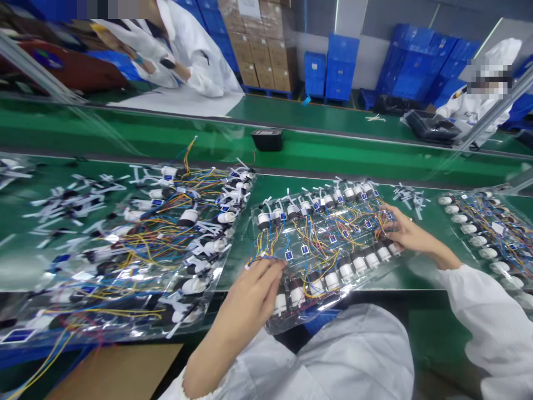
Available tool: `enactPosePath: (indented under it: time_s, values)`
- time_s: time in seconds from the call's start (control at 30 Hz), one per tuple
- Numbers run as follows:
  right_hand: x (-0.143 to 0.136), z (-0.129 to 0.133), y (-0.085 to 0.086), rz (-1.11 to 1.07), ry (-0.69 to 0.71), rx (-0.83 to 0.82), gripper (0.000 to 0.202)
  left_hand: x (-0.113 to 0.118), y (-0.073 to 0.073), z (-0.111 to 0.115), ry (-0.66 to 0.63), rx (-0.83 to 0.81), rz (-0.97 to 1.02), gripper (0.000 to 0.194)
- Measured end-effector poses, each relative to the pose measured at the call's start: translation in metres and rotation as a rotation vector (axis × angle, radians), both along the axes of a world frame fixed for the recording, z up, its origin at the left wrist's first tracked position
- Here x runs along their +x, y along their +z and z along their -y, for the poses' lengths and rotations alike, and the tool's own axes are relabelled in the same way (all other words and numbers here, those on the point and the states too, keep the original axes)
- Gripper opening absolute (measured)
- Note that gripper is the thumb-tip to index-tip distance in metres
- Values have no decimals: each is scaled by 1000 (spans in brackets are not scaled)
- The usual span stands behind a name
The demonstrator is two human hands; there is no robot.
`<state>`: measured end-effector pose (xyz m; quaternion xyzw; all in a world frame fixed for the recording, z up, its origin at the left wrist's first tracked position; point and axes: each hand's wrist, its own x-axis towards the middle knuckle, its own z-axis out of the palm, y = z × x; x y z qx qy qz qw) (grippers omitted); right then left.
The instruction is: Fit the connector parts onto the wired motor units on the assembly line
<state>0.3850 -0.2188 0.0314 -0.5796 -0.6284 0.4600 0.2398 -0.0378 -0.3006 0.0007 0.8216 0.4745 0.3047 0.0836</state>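
1. Lying aslant over the near edge of the green bench (418, 275): glossy clear-plastic tray (328, 300), two rows of stubby white-and-black cylinders (332, 279), thin multicoloured wires (308, 236) between.
2. Left hand (257, 284) half-curled at tray's left end; grip can't be told.
3. Right hand (405, 230): fingers part-bent at right-end wires, pinch unclear.
4. Flat white strips (410, 199) heaped beyond.

green workbench (345, 119) | stacked brown cartons (266, 47) | blue crates (406, 61) | grey wall (385, 15)
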Motion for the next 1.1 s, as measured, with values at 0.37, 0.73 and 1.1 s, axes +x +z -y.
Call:
enactPosePath:
  time_s: [0.37, 0.73, 1.1]
  values:
    - [-8, -13, 25, -312, 221, -374, 118, -18, 22, 39, -95, -38, -35, 40]
    - [-11, 14, -7, -200, -27, -7, 93, -24, 79, -121, 259, -104, 70, 33]
    - [-8, 0, -25, 81, -190, 326, 74, -10, -24, -120, 368, -128, 34, 65]
